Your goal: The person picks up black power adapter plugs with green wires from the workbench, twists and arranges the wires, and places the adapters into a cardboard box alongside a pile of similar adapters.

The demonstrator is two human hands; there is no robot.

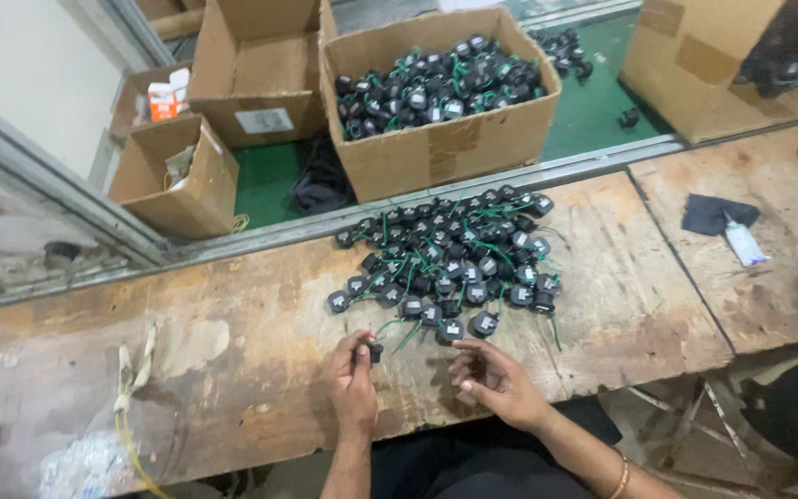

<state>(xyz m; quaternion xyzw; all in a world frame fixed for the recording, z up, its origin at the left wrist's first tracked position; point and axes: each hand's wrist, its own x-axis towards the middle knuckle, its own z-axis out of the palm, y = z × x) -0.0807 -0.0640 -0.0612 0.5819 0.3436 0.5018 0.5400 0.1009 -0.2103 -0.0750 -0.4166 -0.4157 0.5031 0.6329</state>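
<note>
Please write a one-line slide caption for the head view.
Left hand pinches a small black part beside a pile of green-wired parts on a worn wooden bench; right hand empty.

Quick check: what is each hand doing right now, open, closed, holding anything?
Left hand: closed on a small black part with a green wire.
Right hand: open, fingers loosely curled, holding nothing visible.

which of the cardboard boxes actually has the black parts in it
The big open box standing just behind the pile on the bench: it is heaped with black parts and green wires. The smaller boxes to its left hold none that show.
</note>
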